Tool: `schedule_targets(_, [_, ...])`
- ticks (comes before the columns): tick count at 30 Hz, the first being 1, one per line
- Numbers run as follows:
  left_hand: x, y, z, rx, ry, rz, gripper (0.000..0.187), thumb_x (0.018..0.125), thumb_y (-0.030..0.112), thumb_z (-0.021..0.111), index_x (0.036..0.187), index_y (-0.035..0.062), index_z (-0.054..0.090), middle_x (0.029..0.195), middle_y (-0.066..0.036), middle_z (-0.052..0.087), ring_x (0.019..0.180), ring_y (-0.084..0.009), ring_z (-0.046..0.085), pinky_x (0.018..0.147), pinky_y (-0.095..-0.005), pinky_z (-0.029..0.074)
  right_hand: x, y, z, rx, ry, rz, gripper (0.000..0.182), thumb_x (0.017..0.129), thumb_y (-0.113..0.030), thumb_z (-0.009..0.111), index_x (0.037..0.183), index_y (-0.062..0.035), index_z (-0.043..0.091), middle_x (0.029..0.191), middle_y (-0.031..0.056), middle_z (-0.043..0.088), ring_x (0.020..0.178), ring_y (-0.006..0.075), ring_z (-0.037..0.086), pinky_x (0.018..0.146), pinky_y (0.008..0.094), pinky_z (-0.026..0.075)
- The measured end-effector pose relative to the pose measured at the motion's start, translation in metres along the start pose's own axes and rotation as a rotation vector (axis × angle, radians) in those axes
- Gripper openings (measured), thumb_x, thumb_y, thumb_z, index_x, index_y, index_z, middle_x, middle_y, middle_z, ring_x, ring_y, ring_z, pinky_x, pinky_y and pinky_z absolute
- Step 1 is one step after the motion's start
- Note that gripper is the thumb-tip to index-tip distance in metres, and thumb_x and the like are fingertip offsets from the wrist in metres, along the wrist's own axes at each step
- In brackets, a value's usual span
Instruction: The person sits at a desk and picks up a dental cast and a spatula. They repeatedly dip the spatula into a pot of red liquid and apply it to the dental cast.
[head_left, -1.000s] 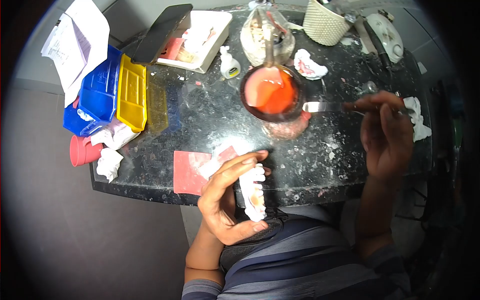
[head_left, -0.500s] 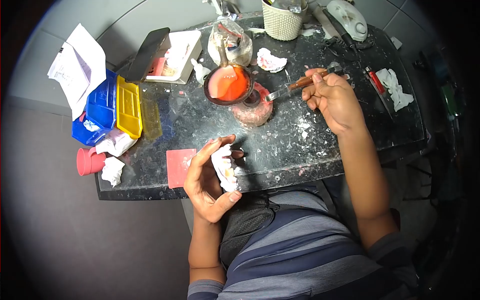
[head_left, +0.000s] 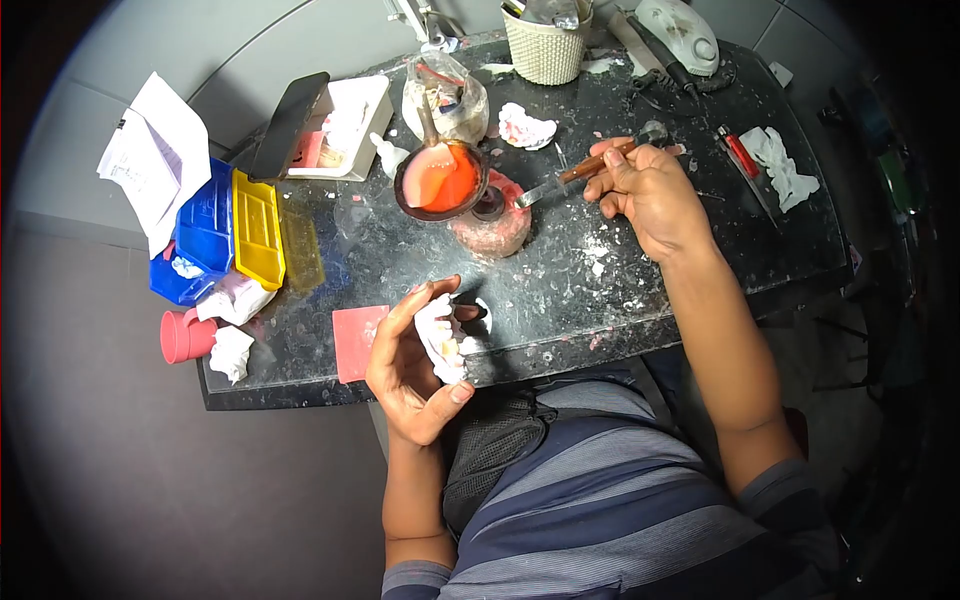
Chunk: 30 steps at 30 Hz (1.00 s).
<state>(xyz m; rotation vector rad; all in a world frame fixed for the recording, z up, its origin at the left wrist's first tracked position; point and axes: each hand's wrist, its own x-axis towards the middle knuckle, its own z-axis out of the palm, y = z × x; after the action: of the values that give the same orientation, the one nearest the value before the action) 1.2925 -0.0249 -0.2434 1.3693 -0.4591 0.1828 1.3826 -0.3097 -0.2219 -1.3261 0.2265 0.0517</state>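
My left hand (head_left: 402,388) grips a white plaster dental cast (head_left: 438,338) by its edges, between thumb and fingers, at the front of the table. In my right hand (head_left: 660,200) is a wax knife (head_left: 590,168) with a wooden handle, its metal blade pointing left. The blade tip is at the spirit burner (head_left: 492,236), close to its dark top; no flame can be made out. Beside the burner top sits a small pan (head_left: 424,212) of melted red wax, a paler pink piece lying in it. A pink wax sheet (head_left: 358,345) lies left of my left hand.
Blue and yellow bins (head_left: 258,225) with papers stand at the left, near a pink mug (head_left: 186,338). Behind are a white box (head_left: 375,130), a plastic bag (head_left: 470,105) and a woven basket (head_left: 545,55). A red-handled tool (head_left: 741,155) and crumpled tissue (head_left: 785,170) lie right.
The camera view has shifted slightly, so the table items sit a little differently. Both hands keep their holds, and the knife tip stays by the burner.
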Motion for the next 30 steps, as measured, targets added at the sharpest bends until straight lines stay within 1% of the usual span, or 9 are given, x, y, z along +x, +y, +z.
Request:
schedule_targets(4, [0.0, 0.002, 0.001, -0.001, -0.005, -0.008, 0.088, 0.074, 0.035, 0.083, 0.142, -0.0058, 0.044, 0.132, -0.034, 0.054, 0.107, -0.0365, 0.065, 0.094, -0.0472, 0.052, 0.001, -0.002, -0.001, 0.036, -0.003, -0.003, 0.021, 0.104, -0.014, 0.051, 0.111, 0.005, 0.057, 0.098, 0.0149, 0.066, 0.078, 0.0162, 0.068, 0.06, 0.0256, 0.05])
schedule_targets(6, [0.0, 0.002, 0.002, -0.012, -0.001, -0.028, 0.088, 0.074, 0.035, 0.083, 0.143, -0.0056, 0.044, 0.132, -0.033, 0.054, 0.107, -0.0363, 0.065, 0.096, -0.0472, 0.051, -0.003, -0.013, 0.002, 0.125, -0.031, 0.053, 0.02, 0.102, -0.014, 0.057, 0.111, 0.0038, 0.055, 0.099, 0.0159, 0.067, 0.082, 0.0181, 0.069, 0.063, 0.027, 0.055])
schedule_targets(7, [0.0, 0.003, 0.002, -0.009, -0.007, -0.028, 0.088, 0.074, 0.035, 0.083, 0.143, -0.0056, 0.044, 0.132, -0.033, 0.054, 0.107, -0.0363, 0.065, 0.096, -0.0472, 0.051, -0.005, -0.013, 0.005, 0.131, -0.028, 0.05, 0.02, 0.102, -0.014, 0.057, 0.111, 0.0038, 0.055, 0.099, 0.0159, 0.067, 0.082, 0.0181, 0.069, 0.063, 0.027, 0.055])
schedule_targets(10, [0.001, 0.004, 0.003, 0.01, -0.009, -0.033, 0.089, 0.074, 0.036, 0.083, 0.143, -0.0054, 0.043, 0.132, -0.033, 0.054, 0.108, -0.0364, 0.064, 0.097, -0.0474, 0.05, -0.008, -0.015, 0.012, 0.095, -0.028, -0.027, 0.024, 0.097, -0.011, 0.065, 0.112, 0.0031, 0.053, 0.099, 0.0181, 0.068, 0.085, 0.0221, 0.071, 0.067, 0.0308, 0.061])
schedule_targets(14, [0.0, 0.004, 0.003, 0.034, 0.004, -0.045, 0.09, 0.074, 0.037, 0.083, 0.143, -0.0051, 0.043, 0.132, -0.033, 0.054, 0.108, -0.0364, 0.064, 0.097, -0.0469, 0.049, -0.009, -0.015, 0.012, 0.064, -0.028, -0.08, 0.02, 0.097, -0.007, 0.063, 0.11, 0.0038, 0.053, 0.099, 0.0198, 0.068, 0.086, 0.0239, 0.072, 0.07, 0.0316, 0.062])
schedule_targets(16, [0.0, 0.004, 0.003, 0.041, 0.003, -0.044, 0.09, 0.074, 0.038, 0.083, 0.143, -0.0051, 0.043, 0.132, -0.033, 0.055, 0.108, -0.0364, 0.064, 0.097, -0.0465, 0.049, -0.005, -0.012, 0.009, 0.073, -0.028, -0.13, 0.019, 0.1, -0.011, 0.059, 0.111, 0.0027, 0.053, 0.103, 0.0206, 0.067, 0.088, 0.0237, 0.071, 0.078, 0.0316, 0.062])
schedule_targets(22, [0.0, 0.004, 0.003, 0.053, 0.002, -0.053, 0.091, 0.074, 0.039, 0.083, 0.143, -0.005, 0.043, 0.132, -0.033, 0.055, 0.108, -0.0357, 0.065, 0.097, -0.0449, 0.049, -0.005, -0.007, 0.011, 0.105, -0.043, -0.124, 0.013, 0.101, -0.006, 0.055, 0.108, 0.0042, 0.052, 0.101, 0.0216, 0.067, 0.088, 0.0241, 0.071, 0.08, 0.0325, 0.063])
schedule_targets(25, [0.0, 0.004, 0.004, 0.054, 0.005, -0.063, 0.091, 0.075, 0.039, 0.083, 0.143, -0.0052, 0.043, 0.132, -0.033, 0.055, 0.109, -0.0361, 0.064, 0.097, -0.0455, 0.049, -0.004, -0.007, 0.013, 0.089, -0.003, -0.099, 0.012, 0.101, -0.005, 0.054, 0.107, 0.0041, 0.052, 0.1, 0.0218, 0.067, 0.088, 0.0243, 0.071, 0.08, 0.0327, 0.063])
schedule_targets(30, [0.0, 0.005, 0.004, 0.05, 0.009, -0.053, 0.09, 0.075, 0.039, 0.082, 0.143, -0.0059, 0.043, 0.132, -0.033, 0.054, 0.113, -0.0368, 0.062, 0.098, -0.0474, 0.05, -0.002, -0.004, 0.012, 0.107, -0.01, -0.091, 0.011, 0.101, -0.006, 0.054, 0.106, 0.0034, 0.052, 0.1, 0.0216, 0.067, 0.086, 0.0242, 0.071, 0.08, 0.0329, 0.063])
